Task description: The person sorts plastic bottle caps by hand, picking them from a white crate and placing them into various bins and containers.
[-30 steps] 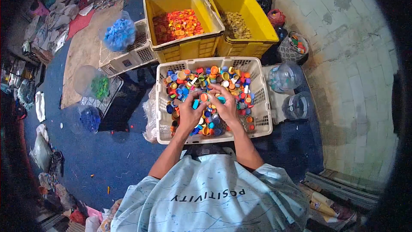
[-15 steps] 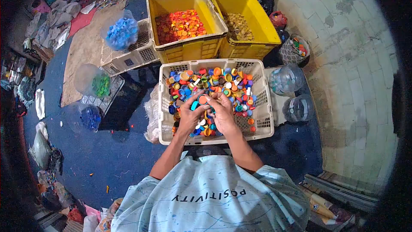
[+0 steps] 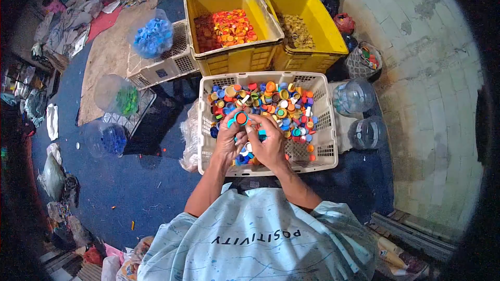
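My left hand (image 3: 227, 139) pinches a teal bottle cap (image 3: 233, 123) with an orange-red disc (image 3: 241, 118) showing inside its rim. My right hand (image 3: 269, 144) has its fingers curled close, fingertips at the right edge of that cap. A second teal cap (image 3: 262, 135) shows between the right thumb and fingers; part of it is covered. Both hands are over a white plastic crate (image 3: 333, 145) of mixed coloured bottle caps (image 3: 291, 106).
Beyond the crate stand two yellow tubs, one with orange-red caps (image 3: 229, 28), one with yellowish caps (image 3: 296, 31). Clear containers of light blue (image 3: 153, 37), green (image 3: 127, 100) and dark blue caps (image 3: 113, 141) sit left. Large clear jugs (image 3: 354, 96) stand right.
The teal cap with the orange-red disc has shifted slightly left and now faces up more plainly. My right hand has rotated, its back more visible. The whole view has shifted slightly.
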The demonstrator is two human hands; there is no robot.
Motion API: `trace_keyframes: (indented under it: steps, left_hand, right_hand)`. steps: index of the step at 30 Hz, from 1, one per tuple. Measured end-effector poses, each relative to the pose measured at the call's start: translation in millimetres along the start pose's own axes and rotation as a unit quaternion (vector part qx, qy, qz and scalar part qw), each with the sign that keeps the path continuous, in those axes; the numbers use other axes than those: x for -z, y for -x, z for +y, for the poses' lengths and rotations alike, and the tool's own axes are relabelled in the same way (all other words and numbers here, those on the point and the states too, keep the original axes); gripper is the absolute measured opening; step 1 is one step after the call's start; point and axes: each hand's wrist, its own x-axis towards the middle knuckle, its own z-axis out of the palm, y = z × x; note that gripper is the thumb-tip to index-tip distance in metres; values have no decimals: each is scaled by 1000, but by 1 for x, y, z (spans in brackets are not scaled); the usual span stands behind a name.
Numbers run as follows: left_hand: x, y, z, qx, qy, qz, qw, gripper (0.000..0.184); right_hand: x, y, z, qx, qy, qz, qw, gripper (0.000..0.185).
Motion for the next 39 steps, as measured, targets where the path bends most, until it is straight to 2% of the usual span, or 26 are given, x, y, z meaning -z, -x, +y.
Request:
trace_keyframes:
  steps: [5,8,14,17,21,24,27,30,31,34,35,36,38,39]
  left_hand:
    - [8,-1,-3,18,-44,30,998,61]
    - [13,-1,-4,22,-28,-8,999,60]
    - [9,-7,-9,-7,-74,45,996,60]
    - [13,-8,-1,-2,-55,6,998,49]
    - [9,-8,5,12,-151,30,988,40]
    - [10,-7,6,27,-134,40,990,37]
    - [9,-14,11,-7,-189,49,981,33]
    - [13,-20,22,-28,-389,82,917,40]
    - [7,-20,22,-36,-407,107,906,37]
    - [1,-19,21,-7,-448,80,890,36]
    - [-4,-17,16,43,-423,74,902,35]
    - [-5,-20,5,24,-465,56,883,33]
    - [-4,-17,-17,62,-394,39,916,33]
    - [-5,-17,-25,90,-401,38,911,33]
  right_hand:
    - [-4,0,-2,-16,21,6,1000,27]
    - [-5,1,-3,-12,41,15,999,27]
    - [-11,1,0,-22,61,-6,998,34]
    - [-13,-2,2,-22,20,-1,1000,36]
    - [-10,-14,15,-21,10,-37,999,32]
    - [-5,-21,20,-28,-17,-58,998,25]
    - [-3,-18,44,4,-40,-71,997,25]
    - [-1,-11,42,-99,-68,57,991,26]
    - [5,-10,49,-82,-12,37,996,34]
    - [6,-6,55,18,5,-6,1000,51]
    - [10,-2,52,7,-11,-52,999,65]
    - [16,-1,40,6,33,-65,997,67]
    - [21,6,40,-27,1,-65,997,58]
    - [24,10,50,-38,14,-65,997,53]
